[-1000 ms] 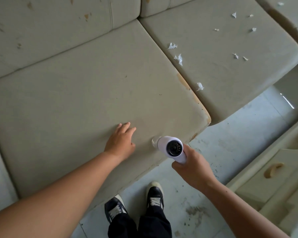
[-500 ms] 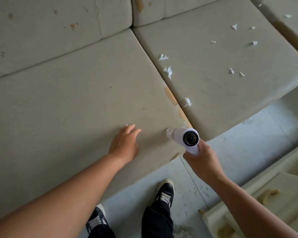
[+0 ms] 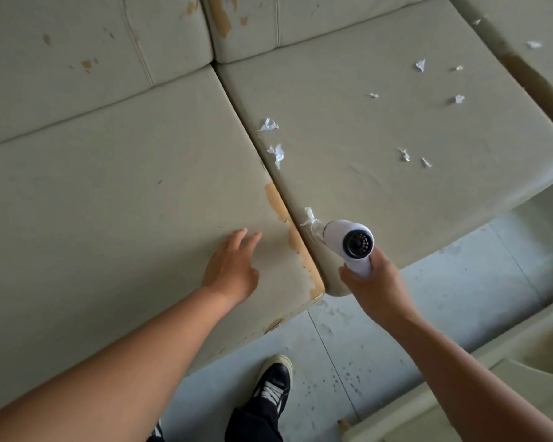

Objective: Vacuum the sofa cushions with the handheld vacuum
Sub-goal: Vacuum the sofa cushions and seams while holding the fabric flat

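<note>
Pale grey floor, dark speckles, thin seam lines; beige furniture piece lower right.

Glossy white plastic vacuum, matt peeling sofa cushion, crumpled paper scraps

- The left seat cushion is bare ahead of the left hand, which lies flat on it.
- Paper scraps dot the right seat cushion beyond the vacuum.
- The back cushions wall off the far side.
- The floor below the front edge is open.
</note>
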